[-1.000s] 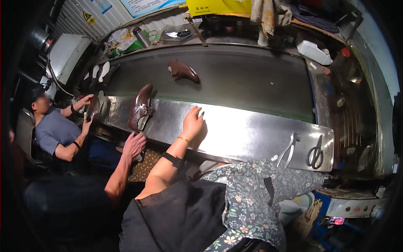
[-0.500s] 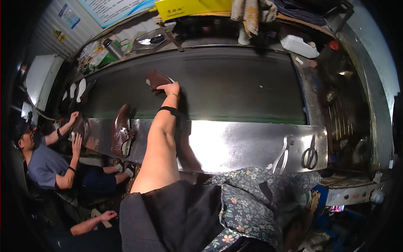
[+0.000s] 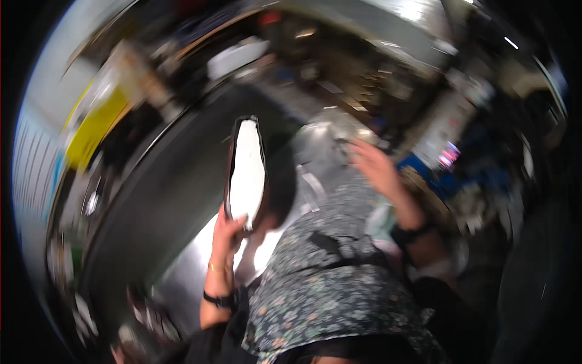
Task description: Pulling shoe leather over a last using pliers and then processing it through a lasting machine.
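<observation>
My left hand (image 3: 229, 233) grips one end of a brown shoe (image 3: 247, 173). Its white, soleless underside faces up, and a dark edge runs around it. The shoe is lifted over the border between the black conveyor belt (image 3: 145, 203) and the shiny metal ledge (image 3: 188, 258). My right hand (image 3: 377, 167) is blurred but holds nothing visible, its fingers stretched out beyond the ledge's right end. Nearby on the ledge lies a smeared silver hand tool (image 3: 314, 189), its kind unclear in this view now.
At lower left another brown shoe (image 3: 151, 315) shows, blurred. A yellow box (image 3: 100, 127) and a white plastic jug (image 3: 237, 57) stand along the far side. Right of my right hand is a machine with a control panel (image 3: 445, 133). A floral apron (image 3: 327, 279) covers my front.
My left hand has lifted the shoe off the belt and drawn it nearer, underside up. My view has swung to the right, and my right hand has come into sight.
</observation>
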`<state>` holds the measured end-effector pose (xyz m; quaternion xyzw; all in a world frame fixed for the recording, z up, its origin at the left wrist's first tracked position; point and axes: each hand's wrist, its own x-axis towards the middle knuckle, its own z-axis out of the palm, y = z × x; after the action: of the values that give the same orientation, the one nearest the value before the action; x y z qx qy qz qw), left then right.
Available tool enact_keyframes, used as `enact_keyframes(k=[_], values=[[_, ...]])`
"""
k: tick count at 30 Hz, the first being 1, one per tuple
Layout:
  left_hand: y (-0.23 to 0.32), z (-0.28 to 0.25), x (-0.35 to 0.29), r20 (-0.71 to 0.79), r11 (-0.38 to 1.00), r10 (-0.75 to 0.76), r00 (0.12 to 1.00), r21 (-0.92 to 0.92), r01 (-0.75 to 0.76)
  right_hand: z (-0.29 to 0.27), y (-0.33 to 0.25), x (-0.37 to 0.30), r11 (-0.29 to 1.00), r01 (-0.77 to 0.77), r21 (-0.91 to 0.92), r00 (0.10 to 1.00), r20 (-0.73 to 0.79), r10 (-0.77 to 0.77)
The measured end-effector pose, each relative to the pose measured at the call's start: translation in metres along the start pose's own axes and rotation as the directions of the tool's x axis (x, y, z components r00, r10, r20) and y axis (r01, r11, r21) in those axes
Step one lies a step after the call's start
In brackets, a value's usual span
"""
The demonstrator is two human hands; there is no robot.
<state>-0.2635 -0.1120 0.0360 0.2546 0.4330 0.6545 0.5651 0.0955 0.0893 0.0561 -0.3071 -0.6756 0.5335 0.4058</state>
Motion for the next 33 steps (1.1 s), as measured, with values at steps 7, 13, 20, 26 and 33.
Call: enact_keyframes(k=[7,13,20,26,33], values=[[-0.013,0.167,0.057,0.652,0.729,-0.428,0.626,0.659,-0.187,0.002,-0.066,-0.046,0.976,0.219,-0.017,0.758,-0.627,-0.181],[-0.123,0.278,0.066,0.655,0.864,-0.456,0.603,0.163,0.477,0.006,-0.064,-0.143,0.793,-0.096,-0.601,0.805,-0.516,-0.294],[-0.119,0.324,0.025,0.615,0.886,-0.461,0.639,0.279,0.371,-0.018,-0.106,-0.200,0.509,-0.088,-0.856,0.882,-0.305,-0.360],[-0.114,0.334,0.008,0.540,0.842,-0.538,0.647,0.324,0.431,-0.035,-0.136,-0.207,0.735,-0.085,-0.673,0.948,-0.281,-0.147],[-0.123,0.328,0.019,0.549,0.826,-0.563,0.618,0.351,0.441,-0.049,-0.140,-0.194,0.713,-0.143,-0.686,0.970,-0.241,-0.037]])
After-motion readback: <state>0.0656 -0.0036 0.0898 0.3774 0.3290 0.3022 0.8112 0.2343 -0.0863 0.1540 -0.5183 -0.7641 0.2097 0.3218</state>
